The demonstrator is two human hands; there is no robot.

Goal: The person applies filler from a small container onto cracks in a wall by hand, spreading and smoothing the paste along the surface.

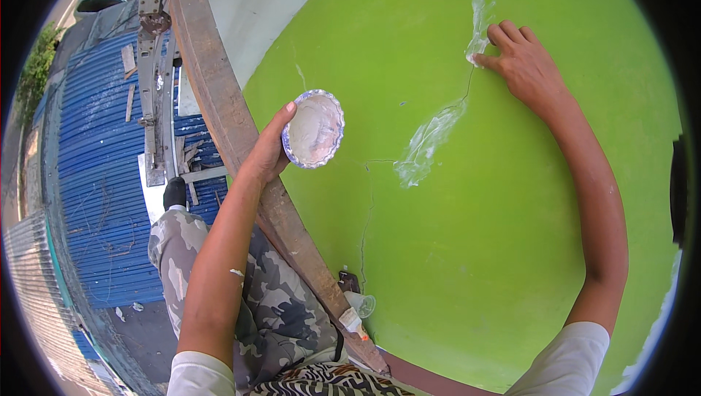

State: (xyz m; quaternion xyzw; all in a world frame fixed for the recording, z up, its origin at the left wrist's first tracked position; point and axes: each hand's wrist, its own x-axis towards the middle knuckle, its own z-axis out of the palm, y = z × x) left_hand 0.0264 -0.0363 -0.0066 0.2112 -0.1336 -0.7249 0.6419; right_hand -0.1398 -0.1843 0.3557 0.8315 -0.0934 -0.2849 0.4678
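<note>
My left hand (272, 144) grips a small bowl (340, 133) with a scalloped blue and white rim, tilted so its inside shows. White paste (310, 129) coats the bowl's inside. Up at the right, my right hand (522, 67) is against a bright green wall (482, 235), its thumb touching the lower end of a white smear (478, 2). The other fingers are bent and apart from the thumb, with no tool in them. Below the thumb a thin crack (469, 86) runs down to a second white smear (427, 144). More fine cracks branch off to its left.
A long wooden plank (208, 67) crosses beside the wall, with a paintbrush (353, 321), a clear plastic cup (363, 303) and a dark object (348, 281) near its lower end. Metal framing (150, 67) stands left of it. Far below lies a blue corrugated roof (95, 170) with wood scraps.
</note>
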